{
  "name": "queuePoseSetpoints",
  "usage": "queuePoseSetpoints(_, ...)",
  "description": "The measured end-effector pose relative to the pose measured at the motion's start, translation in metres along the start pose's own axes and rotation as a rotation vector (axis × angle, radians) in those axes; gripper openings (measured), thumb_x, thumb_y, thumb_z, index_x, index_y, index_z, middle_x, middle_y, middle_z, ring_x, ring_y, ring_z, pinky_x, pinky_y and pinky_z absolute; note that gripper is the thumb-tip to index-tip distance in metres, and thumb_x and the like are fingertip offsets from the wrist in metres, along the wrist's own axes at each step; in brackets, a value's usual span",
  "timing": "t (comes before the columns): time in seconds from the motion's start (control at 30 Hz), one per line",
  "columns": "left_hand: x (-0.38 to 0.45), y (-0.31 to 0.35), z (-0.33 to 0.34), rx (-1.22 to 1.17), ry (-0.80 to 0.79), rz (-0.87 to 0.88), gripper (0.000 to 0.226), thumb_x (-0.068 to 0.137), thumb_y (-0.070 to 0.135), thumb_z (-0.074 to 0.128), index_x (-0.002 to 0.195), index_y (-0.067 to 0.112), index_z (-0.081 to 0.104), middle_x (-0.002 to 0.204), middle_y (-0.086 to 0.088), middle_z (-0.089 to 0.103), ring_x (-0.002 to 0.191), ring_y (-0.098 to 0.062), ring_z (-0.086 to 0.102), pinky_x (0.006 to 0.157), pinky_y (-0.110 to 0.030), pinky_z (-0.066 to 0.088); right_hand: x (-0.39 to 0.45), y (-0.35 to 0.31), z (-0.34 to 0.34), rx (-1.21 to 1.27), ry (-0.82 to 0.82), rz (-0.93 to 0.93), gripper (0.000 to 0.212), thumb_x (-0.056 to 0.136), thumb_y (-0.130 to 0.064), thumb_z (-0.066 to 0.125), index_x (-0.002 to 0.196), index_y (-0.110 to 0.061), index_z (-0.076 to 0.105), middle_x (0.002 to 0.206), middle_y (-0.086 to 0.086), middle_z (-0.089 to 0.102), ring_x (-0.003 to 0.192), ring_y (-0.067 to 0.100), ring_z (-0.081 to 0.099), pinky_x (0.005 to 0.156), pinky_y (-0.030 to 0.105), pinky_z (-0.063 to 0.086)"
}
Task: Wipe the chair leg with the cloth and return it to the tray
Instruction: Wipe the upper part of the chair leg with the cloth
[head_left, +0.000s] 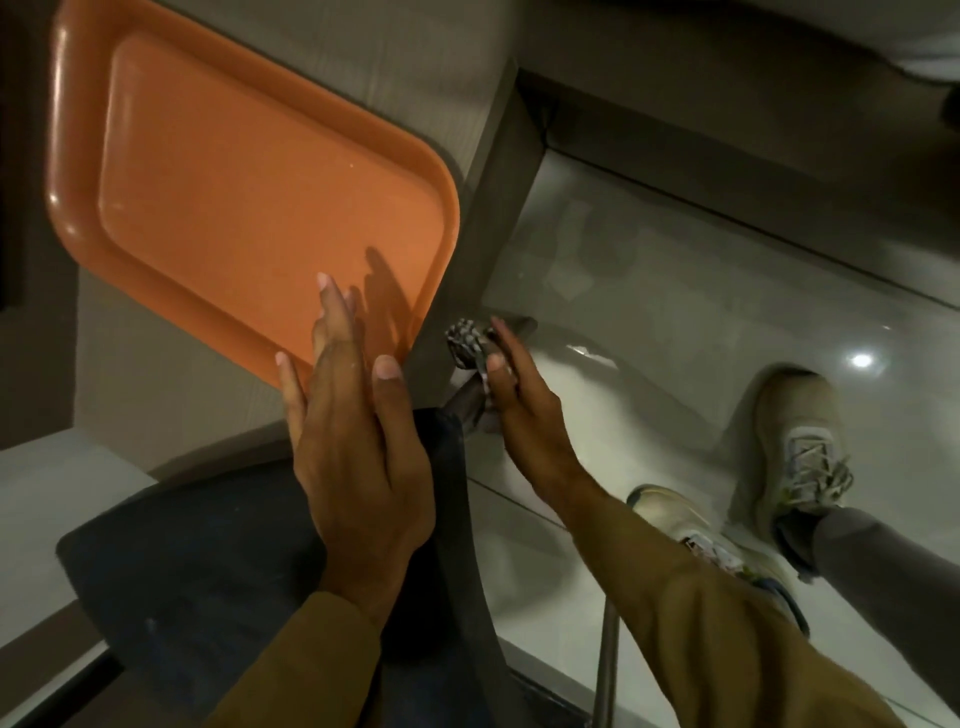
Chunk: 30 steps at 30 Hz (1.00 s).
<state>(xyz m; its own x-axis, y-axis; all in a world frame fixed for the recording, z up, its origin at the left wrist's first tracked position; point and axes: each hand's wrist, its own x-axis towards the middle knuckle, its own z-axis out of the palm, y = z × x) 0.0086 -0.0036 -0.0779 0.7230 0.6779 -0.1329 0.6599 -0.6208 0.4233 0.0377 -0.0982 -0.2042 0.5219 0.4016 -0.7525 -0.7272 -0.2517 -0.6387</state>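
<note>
An orange tray (218, 171) lies on the table top at the upper left, with nothing on it. A dark chair seat (208, 561) fills the lower left. My left hand (358, 457) rests flat on the chair's edge, fingers spread, reaching over the tray's near corner. Below the table edge my right hand (519, 395) presses a checked cloth (465, 340) against the chair leg (467, 402), a dark metal bar running down toward the floor. Most of the leg is hidden by the hand and cloth.
The table's side panel (483, 208) drops to a glossy tiled floor (675, 291). Two pale sneakers (800, 447) stand on the floor at right. A second metal chair leg (608, 665) shows at the bottom. A white surface (47, 499) sits at far left.
</note>
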Motion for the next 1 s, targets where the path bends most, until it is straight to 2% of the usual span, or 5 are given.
queuePoseSetpoints(0.27, -0.001, -0.004, 0.001, 0.094, 0.029, 0.030, 0.062, 0.118, 0.034, 0.025, 0.176, 0.011, 0.022, 0.185, 0.000, 0.025, 0.173, -0.016, 0.019, 0.144, -0.045, 0.002, -0.013, 0.021, 0.024, 0.135, 0.005, -0.051, 0.046, 0.108, -0.055, 0.035, 0.149, -0.075, 0.030, 0.170, -0.038, 0.025, 0.149, -0.028, 0.027, 0.121, 0.005, 0.029)
queuePoseSetpoints(0.43, -0.004, -0.004, 0.002, 0.086, 0.057, 0.030, 0.063, 0.117, 0.034, 0.024, 0.175, 0.010, 0.019, 0.185, -0.002, 0.023, 0.174, -0.017, 0.017, 0.143, -0.039, 0.000, 0.076, 0.043, 0.009, 0.144, 0.080, 0.225, 0.060, 0.117, -0.044, 0.029, 0.173, -0.028, 0.014, 0.183, -0.002, 0.018, 0.169, 0.023, 0.021, 0.137, 0.051, 0.022)
queuePoseSetpoints(0.8, -0.003, -0.002, -0.002, 0.103, -0.016, 0.038, 0.063, 0.120, 0.038, 0.020, 0.176, 0.010, 0.018, 0.185, 0.003, 0.021, 0.174, -0.012, 0.013, 0.143, -0.040, 0.000, -0.056, 0.014, 0.026, 0.261, -0.112, -0.140, 0.059, 0.110, -0.057, 0.041, 0.167, -0.042, 0.034, 0.176, -0.022, 0.032, 0.166, 0.003, 0.023, 0.137, 0.048, 0.022)
queuePoseSetpoints(0.93, -0.004, -0.003, 0.000, 0.116, -0.004, 0.069, 0.066, 0.120, 0.046, 0.015, 0.176, 0.012, 0.020, 0.184, 0.003, 0.027, 0.173, -0.011, 0.017, 0.142, -0.034, 0.000, 0.013, 0.026, 0.020, 0.190, 0.010, 0.020, 0.064, 0.112, -0.050, 0.040, 0.171, -0.029, 0.028, 0.177, -0.020, 0.025, 0.159, -0.012, 0.027, 0.138, 0.037, 0.020)
queuePoseSetpoints(1.0, -0.003, -0.005, 0.001, 0.107, -0.004, 0.080, 0.065, 0.120, 0.047, 0.015, 0.176, 0.015, 0.020, 0.183, 0.003, 0.029, 0.173, -0.011, 0.019, 0.142, -0.032, 0.000, 0.061, 0.035, 0.009, 0.108, 0.048, 0.153, 0.062, 0.114, -0.047, 0.041, 0.170, -0.025, 0.029, 0.179, -0.007, 0.029, 0.164, 0.009, 0.028, 0.137, 0.048, 0.024)
